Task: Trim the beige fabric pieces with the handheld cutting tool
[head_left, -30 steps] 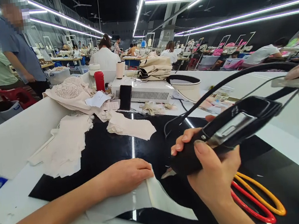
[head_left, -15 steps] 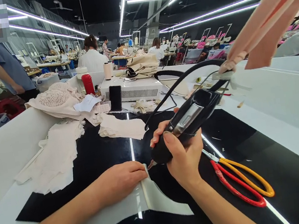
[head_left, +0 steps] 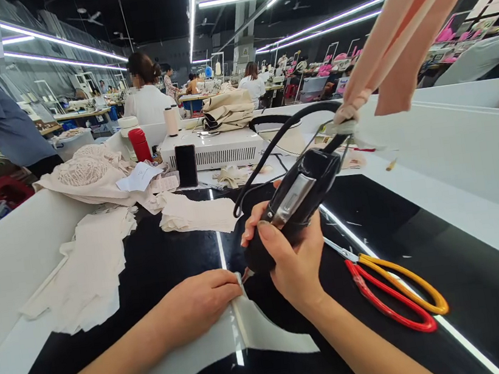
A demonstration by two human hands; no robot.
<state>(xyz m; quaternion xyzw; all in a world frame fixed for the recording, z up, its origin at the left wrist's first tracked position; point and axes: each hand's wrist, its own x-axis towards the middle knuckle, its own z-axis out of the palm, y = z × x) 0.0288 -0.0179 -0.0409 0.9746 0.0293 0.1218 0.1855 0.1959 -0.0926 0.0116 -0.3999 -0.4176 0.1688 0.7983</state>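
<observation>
My right hand wraps round a black corded hand tool with a metal lever, its thumb close to that lever. The narrow tip of the tool points down-left at the top end of a pale fabric piece, right by my left fingertips. I cannot tell whether the tip touches the cloth. My left hand pinches that end of the fabric, which has a seam down it and lies on the black board. Scissors with red and orange handles rest to the right of my right hand.
Stacks of cream fabric lie to the left and farther back. Behind stand a phone, a red bottle and a white vented box. A pink cloth strip suspends the tool. Several people work beyond.
The view has shifted slightly, so the tool, strip and scissors appear farther left. Both hands keep their holds, with the tool's tip still at the fabric's end.
</observation>
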